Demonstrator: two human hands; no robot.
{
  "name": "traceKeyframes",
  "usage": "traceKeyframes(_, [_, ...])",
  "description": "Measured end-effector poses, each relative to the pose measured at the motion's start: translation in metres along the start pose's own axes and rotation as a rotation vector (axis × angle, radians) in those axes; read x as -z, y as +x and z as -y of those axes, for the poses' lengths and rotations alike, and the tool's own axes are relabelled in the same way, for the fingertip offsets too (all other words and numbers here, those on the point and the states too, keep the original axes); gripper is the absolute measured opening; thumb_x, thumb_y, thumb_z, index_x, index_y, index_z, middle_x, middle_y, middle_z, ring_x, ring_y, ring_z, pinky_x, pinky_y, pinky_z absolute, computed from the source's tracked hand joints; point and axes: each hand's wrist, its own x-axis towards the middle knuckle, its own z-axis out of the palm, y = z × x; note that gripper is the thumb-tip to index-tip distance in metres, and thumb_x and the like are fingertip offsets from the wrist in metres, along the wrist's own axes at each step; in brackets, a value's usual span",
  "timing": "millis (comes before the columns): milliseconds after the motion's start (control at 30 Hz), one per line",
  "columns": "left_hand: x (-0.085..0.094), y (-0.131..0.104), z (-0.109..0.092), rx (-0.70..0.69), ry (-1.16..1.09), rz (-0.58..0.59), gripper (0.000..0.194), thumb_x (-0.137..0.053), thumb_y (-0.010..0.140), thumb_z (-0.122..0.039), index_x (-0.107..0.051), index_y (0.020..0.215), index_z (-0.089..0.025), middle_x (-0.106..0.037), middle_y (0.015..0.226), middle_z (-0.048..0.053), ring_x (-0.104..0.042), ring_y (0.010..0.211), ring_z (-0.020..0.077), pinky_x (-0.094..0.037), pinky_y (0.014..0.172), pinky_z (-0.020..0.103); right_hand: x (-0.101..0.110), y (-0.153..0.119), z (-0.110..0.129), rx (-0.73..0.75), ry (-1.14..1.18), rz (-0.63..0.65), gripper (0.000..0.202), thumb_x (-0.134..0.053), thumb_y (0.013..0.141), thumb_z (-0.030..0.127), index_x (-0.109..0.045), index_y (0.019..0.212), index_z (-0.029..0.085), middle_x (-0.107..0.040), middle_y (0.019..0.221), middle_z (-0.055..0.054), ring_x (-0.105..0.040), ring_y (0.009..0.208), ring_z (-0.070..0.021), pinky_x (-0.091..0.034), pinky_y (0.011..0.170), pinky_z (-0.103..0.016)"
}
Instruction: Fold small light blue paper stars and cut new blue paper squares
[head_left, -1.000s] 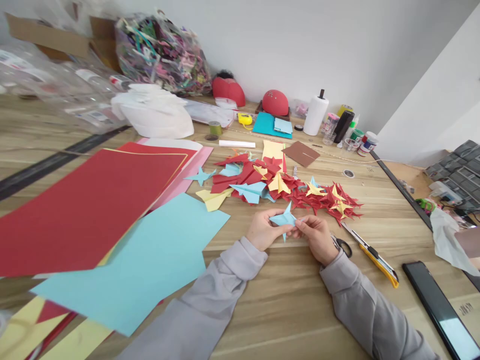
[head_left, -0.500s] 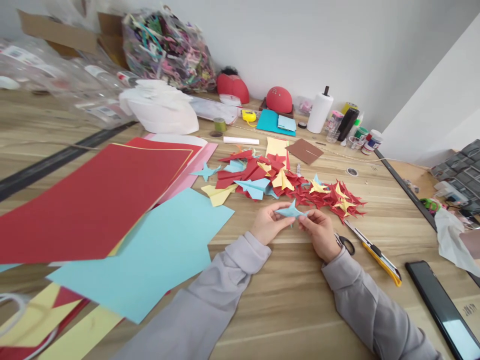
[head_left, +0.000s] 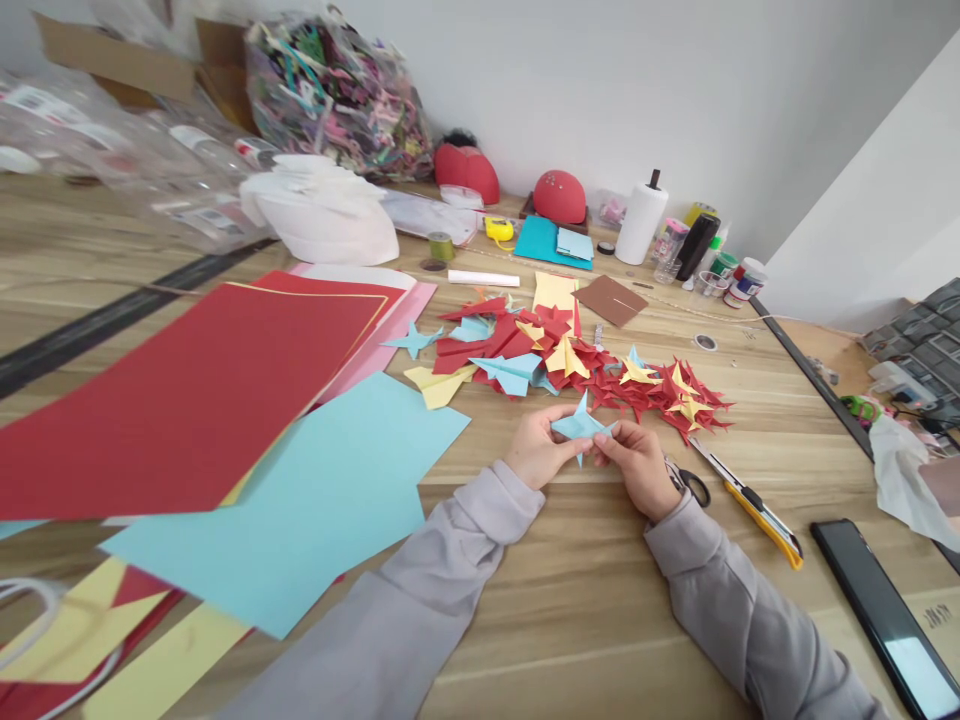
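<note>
A light blue folded-paper star (head_left: 579, 426) with pointed arms is held up between both hands, over the wooden table. My left hand (head_left: 538, 448) pinches its left side between thumb and fingers. On its right side, the thumb and fingers of my right hand (head_left: 636, 464) grip the paper. Just beyond the hands spreads a pile of folded red paper pieces (head_left: 622, 388), with yellow and blue ones among them. A blue paper plane (head_left: 510, 372) and a yellow paper plane (head_left: 439, 385) lie at its near left side.
Large red paper sheets (head_left: 187, 390) and a blue sheet (head_left: 300, 510) cover the left. Scissors (head_left: 697, 487), a yellow utility knife (head_left: 757, 510) and a phone (head_left: 885, 610) lie to the right. Farther back stand a white bottle (head_left: 641, 222) and a tape measure (head_left: 498, 230).
The blue paper star has tilted, so more of its flat face and its lower point now show. My right fingers have shifted slightly along it; both hands keep their hold.
</note>
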Motion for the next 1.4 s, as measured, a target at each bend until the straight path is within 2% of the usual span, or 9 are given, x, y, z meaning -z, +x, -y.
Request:
traceKeyframes(233, [0.001, 0.0, -0.003, 0.011, -0.037, 0.045, 0.058, -0.081, 0.047, -0.021, -0.064, 0.101, -0.01, -0.07, 0.071, 0.004, -0.066, 0.062, 0.0171, -0.053, 0.064, 0.029, 0.003, 0.002, -0.005, -0.025, 0.083, 0.032, 0.024, -0.067, 0.074, 0.038, -0.062, 0.063, 0.018, -0.064, 0.062, 0.0, -0.054, 0.053, -0.011, -0.042, 0.054, -0.025])
traceKeyframes(433, [0.002, 0.002, 0.0, -0.009, -0.063, 0.012, 0.055, -0.081, 0.048, -0.02, -0.064, 0.1, -0.01, -0.07, 0.074, 0.004, -0.064, 0.065, 0.0151, -0.052, 0.066, 0.027, 0.004, 0.002, -0.007, -0.049, 0.178, 0.015, 0.023, -0.066, 0.076, 0.038, -0.063, 0.066, 0.017, -0.065, 0.063, -0.001, -0.054, 0.053, -0.0108, -0.042, 0.054, -0.024])
traceKeyframes(667, [0.0, 0.003, 0.002, 0.05, -0.157, 0.014, 0.054, -0.077, 0.055, -0.033, -0.062, 0.102, -0.01, -0.069, 0.08, 0.006, -0.063, 0.066, 0.0175, -0.052, 0.061, 0.031, 0.004, 0.003, -0.009, -0.037, 0.253, -0.023, 0.024, -0.063, 0.079, 0.037, -0.064, 0.067, 0.017, -0.064, 0.064, -0.001, -0.055, 0.056, -0.0112, -0.042, 0.057, -0.024])
traceKeyframes(833, [-0.002, 0.002, 0.001, -0.045, -0.018, -0.021, 0.054, -0.079, 0.054, -0.03, -0.062, 0.101, -0.011, -0.069, 0.082, 0.006, -0.063, 0.071, 0.0174, -0.051, 0.066, 0.029, 0.004, 0.004, -0.012, -0.013, 0.225, -0.053, 0.021, -0.064, 0.078, 0.037, -0.064, 0.067, 0.018, -0.063, 0.064, 0.0, -0.054, 0.055, -0.0111, -0.042, 0.056, -0.025])
traceKeyframes(967, [-0.002, 0.001, 0.001, -0.033, 0.061, -0.021, 0.057, -0.079, 0.05, -0.024, -0.061, 0.102, -0.009, -0.069, 0.077, 0.005, -0.063, 0.066, 0.0159, -0.049, 0.065, 0.028, 0.004, 0.004, -0.011, 0.007, 0.146, -0.023, 0.021, -0.064, 0.078, 0.036, -0.065, 0.067, 0.018, -0.062, 0.061, 0.0, -0.054, 0.056, -0.0113, -0.042, 0.058, -0.025])
traceKeyframes(1233, [-0.002, -0.001, -0.005, -0.008, 0.033, 0.038, 0.053, -0.08, 0.048, -0.023, -0.063, 0.096, -0.01, -0.067, 0.071, 0.002, -0.061, 0.061, 0.0135, -0.049, 0.062, 0.026, 0.005, 0.003, -0.012, -0.02, 0.182, 0.016, 0.025, -0.059, 0.081, 0.037, -0.064, 0.066, 0.018, -0.062, 0.059, -0.001, -0.053, 0.052, -0.0122, -0.042, 0.056, -0.026])
traceKeyframes(1400, [-0.002, -0.001, -0.004, 0.01, 0.03, 0.066, 0.049, -0.081, 0.048, -0.027, -0.064, 0.091, -0.01, -0.067, 0.07, 0.003, -0.062, 0.062, 0.0159, -0.051, 0.062, 0.029, 0.003, 0.003, -0.011, -0.01, 0.167, 0.006, 0.024, -0.061, 0.08, 0.038, -0.063, 0.066, 0.019, -0.062, 0.059, 0.0, -0.054, 0.053, -0.0125, -0.042, 0.056, -0.026])
